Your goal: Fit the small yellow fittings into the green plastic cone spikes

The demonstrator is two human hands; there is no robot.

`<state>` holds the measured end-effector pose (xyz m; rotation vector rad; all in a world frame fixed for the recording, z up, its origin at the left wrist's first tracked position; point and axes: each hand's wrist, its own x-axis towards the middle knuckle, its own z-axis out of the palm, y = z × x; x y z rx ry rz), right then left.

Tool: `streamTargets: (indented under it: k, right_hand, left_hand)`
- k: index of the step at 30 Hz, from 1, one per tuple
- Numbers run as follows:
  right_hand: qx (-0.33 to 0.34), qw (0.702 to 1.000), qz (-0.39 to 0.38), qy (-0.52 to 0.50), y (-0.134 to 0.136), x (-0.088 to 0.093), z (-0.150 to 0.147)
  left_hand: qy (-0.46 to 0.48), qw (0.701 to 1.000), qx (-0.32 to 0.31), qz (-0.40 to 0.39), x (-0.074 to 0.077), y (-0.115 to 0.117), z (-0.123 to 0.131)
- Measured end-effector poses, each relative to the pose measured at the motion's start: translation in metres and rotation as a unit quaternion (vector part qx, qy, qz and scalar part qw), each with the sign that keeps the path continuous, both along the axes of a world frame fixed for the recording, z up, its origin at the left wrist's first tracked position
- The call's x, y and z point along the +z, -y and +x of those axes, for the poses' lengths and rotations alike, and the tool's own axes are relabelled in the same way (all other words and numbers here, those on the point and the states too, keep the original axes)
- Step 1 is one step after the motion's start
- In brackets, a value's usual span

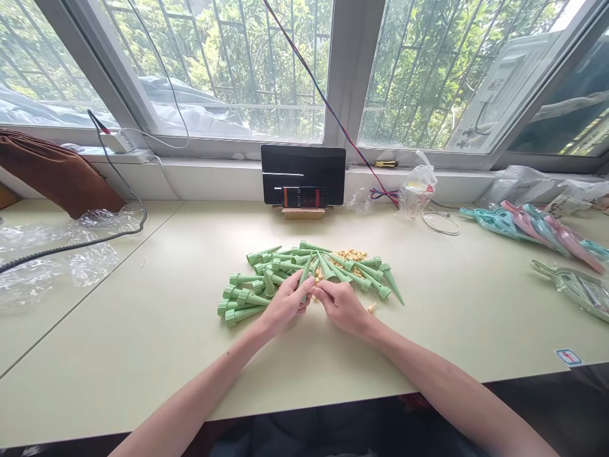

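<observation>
Pale green plastic watering spikes (245, 296), hollow cones with ribbed caps, lie heaped at the middle of the table. My left hand (281, 306) is closed around one green watering spike (307, 271), its tip pointing up and away from me. Fingertips pinched, my right hand (343, 307) meets the left at the lower part of that spike; what it pinches, if anything, is hidden. Small yellow plastic pieces (351, 255) form a pile behind and among the spikes on the right. One loose yellow piece (372, 308) rests beside my right wrist.
A tablet (304, 166) and a phone (305, 197) stand against the sill. Clear plastic wrap (52, 260) and a black cable (109, 236) lie left, near a brown bag (57, 171). At right are a bagged cup (417, 190) and slotted plastic items (495, 222).
</observation>
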<state>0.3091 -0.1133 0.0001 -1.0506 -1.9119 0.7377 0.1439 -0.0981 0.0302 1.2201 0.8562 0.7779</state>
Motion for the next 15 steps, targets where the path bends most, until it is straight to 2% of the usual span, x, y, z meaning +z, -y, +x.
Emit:
streamTargets:
  k: [15]
  right_hand:
    - [-0.006,1.0,-0.007,0.003,-0.0002,-0.0021,0.0002]
  left_hand:
    - [-0.002,1.0,-0.002,0.002,0.0021,0.0013,-0.0002]
